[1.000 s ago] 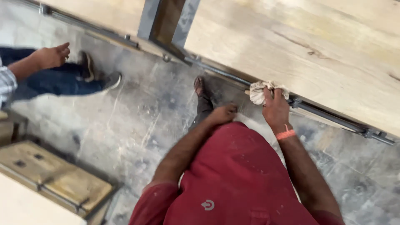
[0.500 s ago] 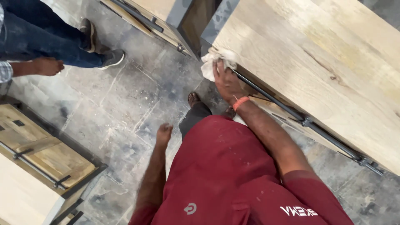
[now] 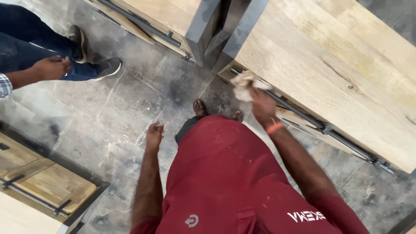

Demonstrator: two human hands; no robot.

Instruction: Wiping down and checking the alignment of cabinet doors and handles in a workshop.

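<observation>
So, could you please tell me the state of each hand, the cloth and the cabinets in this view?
right hand: closed on the cloth, pressed at the cabinet's front edge.
cloth: crumpled, whitish, held.
left hand: empty, loosely curled, hanging free.
wooden cabinet: upright, metal rail along its front.
co-worker's hand: closed loosely, beside their leg.

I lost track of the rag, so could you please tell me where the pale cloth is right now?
In the head view, the pale cloth is bunched in the right hand, pressed against the front edge of the wooden cabinet near its dark metal rail.
</observation>
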